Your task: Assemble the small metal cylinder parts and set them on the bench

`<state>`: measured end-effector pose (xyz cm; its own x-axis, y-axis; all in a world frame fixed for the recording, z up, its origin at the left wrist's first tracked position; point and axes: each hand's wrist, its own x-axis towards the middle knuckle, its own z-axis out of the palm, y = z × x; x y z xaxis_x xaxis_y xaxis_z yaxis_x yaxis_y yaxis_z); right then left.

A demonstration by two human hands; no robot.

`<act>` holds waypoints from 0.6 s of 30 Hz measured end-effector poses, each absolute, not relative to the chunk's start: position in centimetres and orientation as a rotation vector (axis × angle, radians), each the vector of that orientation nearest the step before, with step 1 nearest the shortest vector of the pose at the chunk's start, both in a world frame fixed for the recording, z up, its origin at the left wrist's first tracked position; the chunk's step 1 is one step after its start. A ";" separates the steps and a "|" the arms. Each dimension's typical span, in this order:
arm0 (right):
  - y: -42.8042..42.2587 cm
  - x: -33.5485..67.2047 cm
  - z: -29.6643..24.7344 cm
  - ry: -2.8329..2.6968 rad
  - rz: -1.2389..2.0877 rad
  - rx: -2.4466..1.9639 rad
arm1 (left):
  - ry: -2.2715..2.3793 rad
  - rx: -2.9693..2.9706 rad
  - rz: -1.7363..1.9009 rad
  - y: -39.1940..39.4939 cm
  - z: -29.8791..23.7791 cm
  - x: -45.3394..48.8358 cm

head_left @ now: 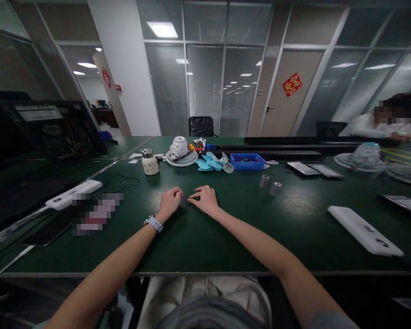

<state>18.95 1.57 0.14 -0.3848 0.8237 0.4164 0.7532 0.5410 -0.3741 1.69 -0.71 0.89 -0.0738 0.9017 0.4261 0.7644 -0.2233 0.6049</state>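
Observation:
My left hand (170,201) rests on the green table (226,237) as a loose fist, a watch on its wrist. My right hand (204,199) lies beside it, fingers bent and touching the tabletop, nothing visible in it. Beyond them lie a white fan motor on its grille (180,153), light blue fan blades (213,163), a blue tray (248,161) of small parts and a small cream jar (150,162). Two little grey cylinders (270,184) stand to the right of my hands.
White power banks lie at left (73,194) and right (365,230). A phone (48,233) lies near the left edge and flat dark devices (310,169) sit further back. Another person (390,121) works at the far right by another fan (361,157).

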 end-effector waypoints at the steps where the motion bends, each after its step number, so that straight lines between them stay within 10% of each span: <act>1: 1.6 18.9 0.0 -2.227 0.151 -1.258 | 1.830 2.023 1.157 -0.7 0.9 1.7; 9: 0.7 26.4 2.1 -2.195 -0.282 -1.098 | 1.834 2.030 1.152 -1.1 1.2 1.7; 18: 1.7 46.7 4.5 -1.346 -0.485 -1.874 | 1.815 2.046 1.067 -0.7 0.8 2.0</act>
